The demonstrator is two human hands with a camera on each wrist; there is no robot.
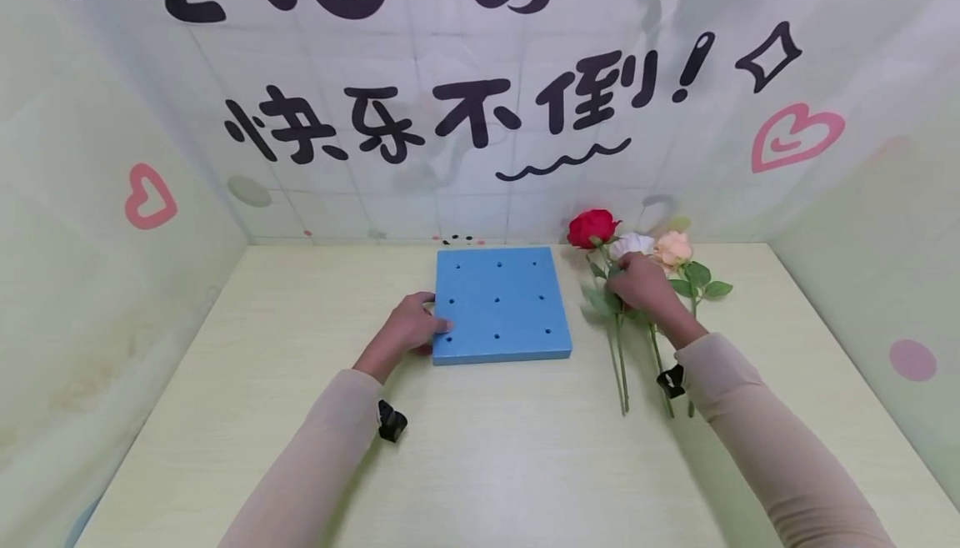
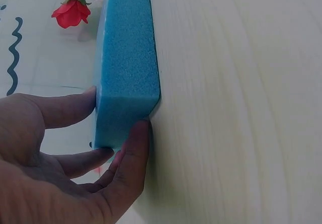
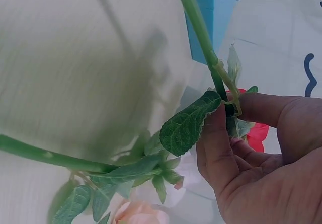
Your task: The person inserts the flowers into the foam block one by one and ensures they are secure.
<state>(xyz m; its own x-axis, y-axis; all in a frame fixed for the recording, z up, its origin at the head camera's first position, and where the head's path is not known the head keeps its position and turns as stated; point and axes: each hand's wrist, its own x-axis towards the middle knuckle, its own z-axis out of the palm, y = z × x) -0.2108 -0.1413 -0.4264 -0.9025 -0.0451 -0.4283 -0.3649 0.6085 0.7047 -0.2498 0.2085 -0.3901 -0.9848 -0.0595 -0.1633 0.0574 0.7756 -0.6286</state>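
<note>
A blue foam block with several small holes lies flat on the table. At its left edge my left hand holds it, thumb on top; the left wrist view shows the left hand with thumb and fingers around the block's end. My right hand pinches a green stem, seen in the right wrist view with the hand round the stem below a leaf. Beside it are a red rose, a white flower and a peach rose.
The pale wooden table meets a printed cloth backdrop behind the block. Cloth walls stand at the left and right sides. Flower stems extend toward the table's front, right of the block.
</note>
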